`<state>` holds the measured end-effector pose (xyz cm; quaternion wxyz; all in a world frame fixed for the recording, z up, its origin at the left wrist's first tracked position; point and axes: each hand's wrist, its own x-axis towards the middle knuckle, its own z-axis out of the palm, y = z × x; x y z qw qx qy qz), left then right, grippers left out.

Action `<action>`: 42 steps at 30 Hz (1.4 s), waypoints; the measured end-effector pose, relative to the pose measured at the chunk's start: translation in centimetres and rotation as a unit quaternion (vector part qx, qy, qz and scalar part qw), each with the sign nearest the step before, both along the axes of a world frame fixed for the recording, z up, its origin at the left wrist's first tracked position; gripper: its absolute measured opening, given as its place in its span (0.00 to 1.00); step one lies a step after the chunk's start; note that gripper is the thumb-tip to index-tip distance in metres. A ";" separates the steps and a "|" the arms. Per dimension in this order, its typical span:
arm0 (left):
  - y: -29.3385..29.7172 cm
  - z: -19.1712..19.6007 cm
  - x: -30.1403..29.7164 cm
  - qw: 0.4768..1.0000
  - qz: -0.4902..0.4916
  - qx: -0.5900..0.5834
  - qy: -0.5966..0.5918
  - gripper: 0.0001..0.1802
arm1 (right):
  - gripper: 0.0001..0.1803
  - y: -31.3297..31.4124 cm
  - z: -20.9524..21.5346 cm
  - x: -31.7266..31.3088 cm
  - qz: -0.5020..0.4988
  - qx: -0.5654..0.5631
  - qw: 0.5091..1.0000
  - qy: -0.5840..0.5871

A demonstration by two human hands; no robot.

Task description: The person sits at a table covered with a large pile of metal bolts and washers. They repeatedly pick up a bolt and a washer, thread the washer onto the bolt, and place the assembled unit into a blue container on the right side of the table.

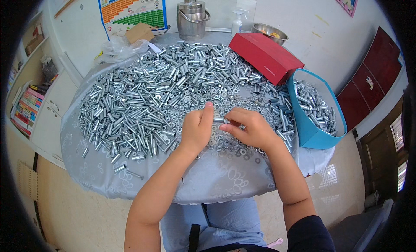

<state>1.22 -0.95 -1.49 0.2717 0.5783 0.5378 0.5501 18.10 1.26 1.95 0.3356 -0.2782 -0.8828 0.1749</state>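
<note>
A round table draped in a pale grey patterned cloth [208, 182] serves as the landmark, and everything is placed relative to it. Off its left edge, a low white shelf with colourful books [26, 109] is seen. On the table's left and middle parts, a broad heap of short shiny metal sleeves [138, 91] is spread, with a layer of small flat metal washers [203, 96] scattered toward the table's centre. At the table's far left rim, a crumpled clear plastic bag [117, 48] and a brown cardboard piece [139, 32] are lying.

Near the table's front centre, the left hand [196, 129] is held closed, its fingers curled around one end of a small silver metal sleeve [219, 120]. The same sleeve is pinched at its other end by the right hand [250, 128], thumb and fingertips closed on it, so that the piece is held between both hands just above the washers.

At the table's far edge, a lidded stainless steel pot [191, 18] is standing, with a white pump bottle [237, 22] and a small steel bowl [269, 33] beside it. A flat red cardboard box [265, 57] is lying on the table's far right part. At the table's right rim, a blue paper container [312, 135] partly filled with metal sleeves is set.
</note>
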 end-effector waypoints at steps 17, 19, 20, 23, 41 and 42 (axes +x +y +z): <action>-0.5 0.4 0.2 1.000 0.006 0.012 0.002 0.27 | 0.15 0.1 -0.4 -0.3 0.025 -0.081 0.995 0.057; -0.3 0.3 0.4 0.999 -0.002 0.034 -0.006 0.24 | 0.15 0.2 -0.4 -0.2 0.004 -0.127 0.988 0.084; -0.3 0.6 0.5 0.999 -0.011 0.027 -0.028 0.24 | 0.15 0.3 -0.5 -0.1 -0.006 -0.151 0.984 0.097; -0.6 1.1 0.9 0.996 -0.019 0.013 -0.089 0.23 | 0.16 0.7 -0.4 0.2 -0.004 -0.242 0.963 0.122; -0.5 1.0 0.1 0.961 0.049 0.230 0.144 0.17 | 0.24 0.8 -0.8 -0.5 0.140 -0.545 0.799 0.210; -0.4 1.1 0.0 0.957 0.050 0.240 0.156 0.16 | 0.24 0.9 -0.7 -0.5 0.152 -0.563 0.783 0.218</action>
